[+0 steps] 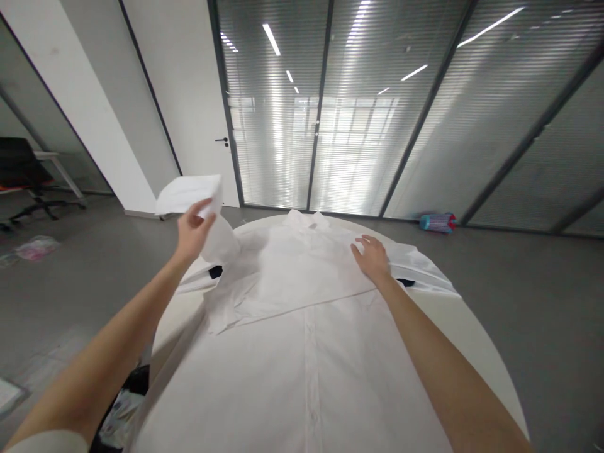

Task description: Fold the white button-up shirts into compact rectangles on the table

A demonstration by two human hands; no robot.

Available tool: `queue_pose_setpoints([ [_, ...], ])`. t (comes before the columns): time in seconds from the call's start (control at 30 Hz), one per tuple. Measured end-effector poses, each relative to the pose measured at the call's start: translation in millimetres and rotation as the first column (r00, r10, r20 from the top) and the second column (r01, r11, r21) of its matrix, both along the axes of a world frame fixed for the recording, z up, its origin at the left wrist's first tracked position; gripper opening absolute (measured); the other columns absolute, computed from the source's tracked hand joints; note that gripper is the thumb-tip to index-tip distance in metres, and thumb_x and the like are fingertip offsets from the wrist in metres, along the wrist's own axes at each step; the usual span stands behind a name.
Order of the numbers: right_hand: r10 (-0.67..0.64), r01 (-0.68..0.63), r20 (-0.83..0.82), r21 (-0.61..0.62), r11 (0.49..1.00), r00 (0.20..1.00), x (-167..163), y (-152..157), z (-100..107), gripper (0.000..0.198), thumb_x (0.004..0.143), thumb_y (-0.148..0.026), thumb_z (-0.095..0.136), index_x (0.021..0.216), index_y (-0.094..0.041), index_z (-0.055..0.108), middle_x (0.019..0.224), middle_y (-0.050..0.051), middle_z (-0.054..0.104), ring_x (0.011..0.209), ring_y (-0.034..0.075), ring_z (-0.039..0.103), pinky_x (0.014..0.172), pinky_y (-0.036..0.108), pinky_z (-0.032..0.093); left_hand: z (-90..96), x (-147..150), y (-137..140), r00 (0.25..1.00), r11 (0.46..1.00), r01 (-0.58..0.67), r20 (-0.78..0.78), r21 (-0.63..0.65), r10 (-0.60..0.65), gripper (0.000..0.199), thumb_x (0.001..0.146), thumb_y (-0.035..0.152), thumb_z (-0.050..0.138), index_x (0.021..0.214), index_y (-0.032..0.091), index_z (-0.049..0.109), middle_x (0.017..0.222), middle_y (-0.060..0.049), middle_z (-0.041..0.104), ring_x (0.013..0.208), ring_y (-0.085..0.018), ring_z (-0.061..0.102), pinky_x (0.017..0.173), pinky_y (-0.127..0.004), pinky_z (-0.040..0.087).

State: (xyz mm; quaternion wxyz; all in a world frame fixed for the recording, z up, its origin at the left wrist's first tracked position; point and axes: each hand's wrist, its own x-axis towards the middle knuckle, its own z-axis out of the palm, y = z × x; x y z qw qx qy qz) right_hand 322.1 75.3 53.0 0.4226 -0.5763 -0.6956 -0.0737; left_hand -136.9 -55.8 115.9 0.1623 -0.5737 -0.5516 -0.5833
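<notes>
A white button-up shirt (306, 352) lies spread front-up on a round white table (476, 340), collar at the far edge. My left hand (192, 231) is raised above the table's left side, gripping the shirt's left sleeve (193, 192), whose cuff end sticks up in the air. My right hand (372, 257) rests flat, fingers spread, on the shirt's right shoulder area. The right sleeve (425, 267) lies folded across the table's far right.
Glass partitions with blinds stand behind the table. A white door (189, 94) is at the back left. An office chair (21, 173) stands far left. A small colourful object (438, 221) lies on the grey floor. Dark items sit under the table's left edge.
</notes>
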Motion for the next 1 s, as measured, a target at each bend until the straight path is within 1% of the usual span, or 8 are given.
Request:
queue_pose_setpoints([
  [0.07,0.274,-0.311,-0.298,-0.082,0.947,0.914,-11.6,-19.8,13.3,0.053,0.101,-0.051,0.033,0.131,-0.018,0.06,0.136,0.016,0.06,0.128,0.028,0.054,0.112,0.047,0.038,-7.6,52.8,-3.6,0.963,0.988,0.152,-0.225,-0.005,-0.15,0.055,0.096,0.049,0.042,0.142,0.02,0.052,0.121,-0.007,0.068,0.098,-0.022,0.066,0.075,-0.028,0.053],
  [0.13,0.452,-0.645,-0.605,-0.137,0.752,0.656,-21.5,-44.9,22.0,0.068,0.099,-0.065,0.021,0.138,-0.019,0.052,0.129,0.016,0.064,0.115,0.027,0.063,0.102,0.047,0.049,-27.1,101.0,-9.0,0.807,0.94,0.311,-0.483,-0.143,-0.34,0.048,0.1,0.039,0.039,0.144,0.024,0.05,0.129,-0.007,0.065,0.113,-0.024,0.063,0.089,-0.033,0.053],
  [0.27,0.3,-0.885,-0.899,-0.169,0.434,0.319,-23.6,-92.4,15.4,0.087,0.087,-0.085,0.016,0.147,-0.025,0.036,0.131,0.017,0.062,0.102,0.03,0.07,0.086,0.052,0.057,-75.8,152.1,-18.9,0.368,0.801,0.353,-0.716,-0.483,-0.593,0.066,0.099,0.039,0.049,0.159,0.029,0.024,0.123,-0.011,0.068,0.112,-0.027,0.065,0.102,-0.041,0.046],
  [0.4,0.108,-0.817,-0.911,-0.298,0.494,0.398,-5.4,-108.7,-8.0,0.081,0.088,-0.081,0.034,0.145,-0.023,0.034,0.122,0.017,0.064,0.089,0.027,0.071,0.075,0.046,0.06,-89.3,139.5,-22.6,0.394,0.726,0.413,-0.611,-0.55,-0.687,0.068,0.096,0.057,0.051,0.156,0.031,0.031,0.138,-0.01,0.061,0.124,-0.026,0.06,0.103,-0.037,0.047],
  [0.53,0.127,-0.575,-0.807,-0.291,0.764,0.577,9.5,-91.7,-19.1,0.059,0.09,-0.063,0.055,0.131,-0.023,0.048,0.111,0.013,0.066,0.078,0.02,0.068,0.067,0.036,0.059,-77.5,95.9,-12.2,0.718,0.861,0.388,-0.478,-0.33,-0.506,0.051,0.102,0.055,0.036,0.134,0.025,0.061,0.136,-0.009,0.062,0.129,-0.025,0.056,0.108,-0.039,0.046],
  [0.63,0.205,-0.365,-0.551,-0.197,0.91,0.809,6.8,-68.5,-14.5,0.035,0.088,-0.046,0.062,0.112,-0.021,0.063,0.109,0.01,0.068,0.088,0.021,0.067,0.077,0.034,0.057,-83.7,64.3,4.2,0.802,0.942,0.176,-0.514,-0.284,-0.305,0.056,0.1,0.057,0.037,0.135,0.019,0.06,0.145,-0.012,0.055,0.139,-0.028,0.046,0.114,-0.044,0.039],
  [0.83,0.086,-0.099,-0.067,-0.226,0.969,0.994,-34.0,-24.8,10.9,0.053,0.094,-0.045,0.054,0.137,-0.014,0.055,0.139,0.018,0.056,0.126,0.029,0.055,0.107,0.038,0.041,-125.0,41.2,26.6,0.751,0.922,-0.021,-0.615,-0.388,-0.242,0.062,0.095,0.059,0.044,0.146,0.023,0.052,0.157,-0.012,0.04,0.146,-0.033,0.035,0.119,-0.054,0.026],
  [1.0,-0.106,0.093,-0.001,-0.465,0.88,0.994,-54.9,0.6,23.8,0.077,0.08,-0.06,0.068,0.138,-0.011,0.053,0.143,0.025,0.05,0.134,0.039,0.047,0.109,0.049,0.037,-118.3,42.3,29.7,0.735,0.922,-0.062,-0.642,-0.382,-0.217,0.062,0.093,0.061,0.046,0.143,0.026,0.054,0.153,-0.009,0.046,0.141,-0.031,0.043,0.117,-0.047,0.03],
])
